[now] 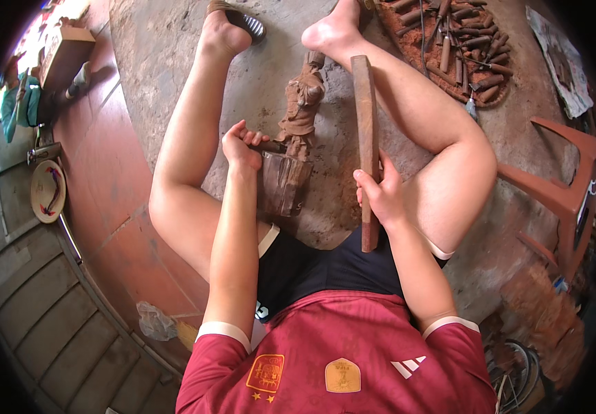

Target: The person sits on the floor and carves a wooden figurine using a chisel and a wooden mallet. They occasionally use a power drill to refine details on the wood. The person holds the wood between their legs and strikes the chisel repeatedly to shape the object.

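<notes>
Between my legs lies a carved wooden figure (303, 103), brown and rough-surfaced, with a squared dark wooden block (284, 185) at its near end. My left hand (243, 146) is closed around a chisel (270, 146) with a short dark handle, which points right at the base of the figure. Its blade end is hard to make out. To the right, my right hand (383, 192) grips a long wooden bar (365, 117) near its lower part. The bar stretches away from me above the ground, apart from the figure.
At the far right, several wooden-handled tools (460, 48) lie on reddish shavings. A brown plastic chair (567, 172) stands right, near a printed sheet (559, 62). On the left are red floor tiles (112, 179), a round hat (48, 192), a plastic bag (155, 321) and a cardboard box (67, 55).
</notes>
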Demonstrator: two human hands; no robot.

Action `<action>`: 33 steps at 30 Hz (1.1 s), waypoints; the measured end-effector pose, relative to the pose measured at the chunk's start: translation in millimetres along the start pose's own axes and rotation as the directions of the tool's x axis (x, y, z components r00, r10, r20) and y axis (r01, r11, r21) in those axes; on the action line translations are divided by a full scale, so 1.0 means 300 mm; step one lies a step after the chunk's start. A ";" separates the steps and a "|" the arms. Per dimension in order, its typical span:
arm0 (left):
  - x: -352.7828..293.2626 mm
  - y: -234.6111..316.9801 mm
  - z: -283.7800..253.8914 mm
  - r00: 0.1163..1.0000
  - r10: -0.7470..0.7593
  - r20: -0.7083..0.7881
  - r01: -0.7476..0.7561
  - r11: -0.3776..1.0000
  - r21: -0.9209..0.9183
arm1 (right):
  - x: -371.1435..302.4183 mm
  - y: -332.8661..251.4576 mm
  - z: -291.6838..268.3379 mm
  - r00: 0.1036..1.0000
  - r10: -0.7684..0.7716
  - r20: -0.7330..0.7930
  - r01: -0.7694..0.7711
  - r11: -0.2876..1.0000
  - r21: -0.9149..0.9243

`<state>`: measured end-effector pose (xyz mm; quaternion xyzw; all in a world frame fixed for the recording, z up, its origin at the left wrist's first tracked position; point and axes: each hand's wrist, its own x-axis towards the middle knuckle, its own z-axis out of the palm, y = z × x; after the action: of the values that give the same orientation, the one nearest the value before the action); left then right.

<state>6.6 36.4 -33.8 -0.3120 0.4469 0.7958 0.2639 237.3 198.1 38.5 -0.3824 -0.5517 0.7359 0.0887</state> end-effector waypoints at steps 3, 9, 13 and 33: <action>0.077 0.027 -0.037 0.992 -0.078 0.103 0.083 0.995 -0.049 | 0.007 0.003 0.003 1.000 0.009 0.010 -0.009 0.999 -0.042; 0.193 0.046 -0.123 0.982 -0.176 0.074 0.178 0.983 -0.032 | 0.033 0.051 -0.007 0.998 -0.061 -0.027 0.051 0.962 -0.267; 0.190 0.034 -0.134 0.974 -0.223 0.027 0.201 0.921 0.333 | 0.052 0.054 -0.009 0.997 -0.009 -0.079 -0.030 0.876 -0.482; -0.140 0.126 -0.081 0.983 0.108 0.146 -0.162 0.162 0.973 | 0.101 0.056 0.028 0.971 0.231 0.060 -0.108 0.652 -0.750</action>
<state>14.4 -8.2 7.8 -0.0121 0.8730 0.3495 0.3400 215.6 202.4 10.4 -0.3786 -0.7696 0.4794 -0.1857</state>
